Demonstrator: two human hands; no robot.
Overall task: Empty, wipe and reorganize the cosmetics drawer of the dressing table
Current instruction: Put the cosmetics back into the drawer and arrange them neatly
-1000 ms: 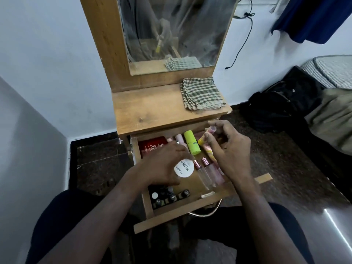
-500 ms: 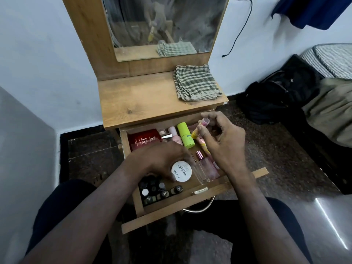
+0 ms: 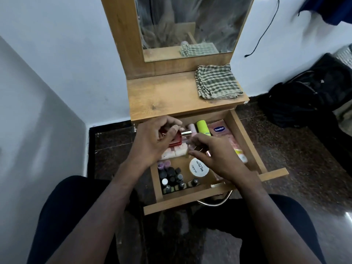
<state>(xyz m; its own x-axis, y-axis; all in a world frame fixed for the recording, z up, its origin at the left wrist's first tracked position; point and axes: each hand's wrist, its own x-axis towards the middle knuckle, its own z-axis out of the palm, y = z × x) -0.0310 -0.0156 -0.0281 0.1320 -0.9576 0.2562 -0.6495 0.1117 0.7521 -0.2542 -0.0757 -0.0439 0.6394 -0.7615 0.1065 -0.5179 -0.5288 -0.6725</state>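
The dressing table's drawer (image 3: pixel 245 140) is pulled out over my lap and holds cosmetics. My left hand (image 3: pixel 154 139) grips a red perfume bottle (image 3: pixel 176 140) with a silver cap at the drawer's back left. My right hand (image 3: pixel 217 156) hovers over the middle, finger and thumb pinching a small clear bottle (image 3: pixel 191 146) mostly hidden by the palm. A white nail-polish jar (image 3: pixel 199 167) lies uncovered below it. Dark nail polish bottles (image 3: pixel 171 178) crowd the front left. A green tube (image 3: pixel 203 127), a pink Vaseline sachet (image 3: pixel 219 129) and a yellow-pink tube (image 3: pixel 239 151) lie along the back and right.
A folded checked cloth (image 3: pixel 217 81) lies on the right of the wooden tabletop (image 3: pixel 162 94), below the mirror (image 3: pixel 190 21). A black bag (image 3: pixel 308 96) sits on the dark floor to the right. A white wall stands close on the left. The drawer's metal handle (image 3: pixel 213 203) hangs above my knees.
My left hand left the white jar and moved back onto the red perfume bottle. My right hand let go of the yellow-pink tube and came down over the clear bottles.
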